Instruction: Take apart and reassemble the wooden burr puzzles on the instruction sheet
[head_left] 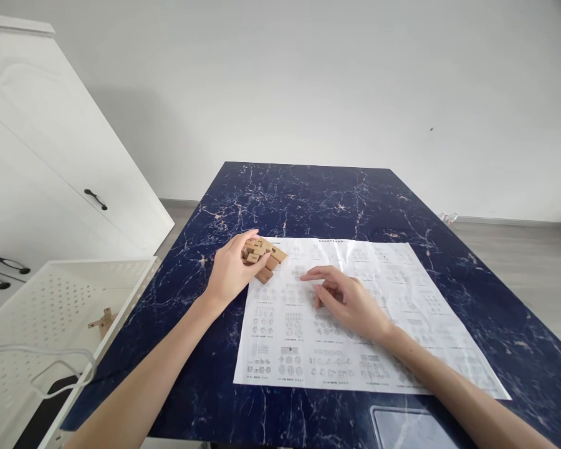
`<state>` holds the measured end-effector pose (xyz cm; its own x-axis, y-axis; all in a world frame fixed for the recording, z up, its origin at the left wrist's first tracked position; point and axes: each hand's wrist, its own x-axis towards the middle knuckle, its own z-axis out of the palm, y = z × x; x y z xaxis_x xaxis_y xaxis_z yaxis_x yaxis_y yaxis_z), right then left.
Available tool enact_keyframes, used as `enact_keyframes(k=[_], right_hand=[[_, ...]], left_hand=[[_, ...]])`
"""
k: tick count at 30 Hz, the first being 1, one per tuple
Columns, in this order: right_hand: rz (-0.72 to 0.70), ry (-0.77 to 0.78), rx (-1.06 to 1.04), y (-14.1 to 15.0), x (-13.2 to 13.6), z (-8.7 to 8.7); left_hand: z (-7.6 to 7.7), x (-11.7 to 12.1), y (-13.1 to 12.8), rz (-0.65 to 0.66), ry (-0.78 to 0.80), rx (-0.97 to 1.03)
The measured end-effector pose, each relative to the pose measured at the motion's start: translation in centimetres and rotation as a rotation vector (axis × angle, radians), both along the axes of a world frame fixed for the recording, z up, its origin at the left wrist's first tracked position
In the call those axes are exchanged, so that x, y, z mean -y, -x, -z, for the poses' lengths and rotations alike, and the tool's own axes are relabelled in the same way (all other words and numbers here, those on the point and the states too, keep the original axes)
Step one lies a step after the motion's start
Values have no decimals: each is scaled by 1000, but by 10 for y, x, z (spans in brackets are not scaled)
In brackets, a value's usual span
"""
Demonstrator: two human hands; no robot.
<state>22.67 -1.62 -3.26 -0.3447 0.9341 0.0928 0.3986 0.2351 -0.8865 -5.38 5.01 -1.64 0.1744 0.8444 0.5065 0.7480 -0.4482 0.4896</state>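
My left hand (231, 265) is closed around a wooden interlocking puzzle (263, 257) made of several notched, numbered sticks. The fingers wrap its left side, and part of the puzzle is hidden behind them. It is at the upper left corner of a white instruction sheet (330, 355) printed with rows of small diagrams. Over the middle of this sheet is my right hand (348, 299), holding nothing. Its index finger reaches out toward the puzzle while the other fingers are bent, with gaps between them.
The dark blue marble-patterned table (299, 199) carries the sheet. A phone-like flat object (414, 429) lies at the front edge. On the left, a white perforated basket (14, 312) holds wooden pieces (105, 321) and a white cable (75, 352). A white cabinet (51, 143) stands behind it.
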Motion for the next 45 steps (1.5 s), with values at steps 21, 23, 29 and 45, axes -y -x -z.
enact_keyframes(k=[21, 23, 29, 45], right_hand=[[-39, -161, 104, 4, 1, -1], [-42, -198, 119, 5, 2, -2], [-55, -226, 145, 4, 1, 1], [-75, -238, 146, 4, 1, 1]], left_hand=[[-4, 38, -38, 515, -247, -167], [-3, 51, -49, 630, -245, -232], [9, 58, -53, 760, -248, -330], [10, 56, -49, 756, -172, -336]])
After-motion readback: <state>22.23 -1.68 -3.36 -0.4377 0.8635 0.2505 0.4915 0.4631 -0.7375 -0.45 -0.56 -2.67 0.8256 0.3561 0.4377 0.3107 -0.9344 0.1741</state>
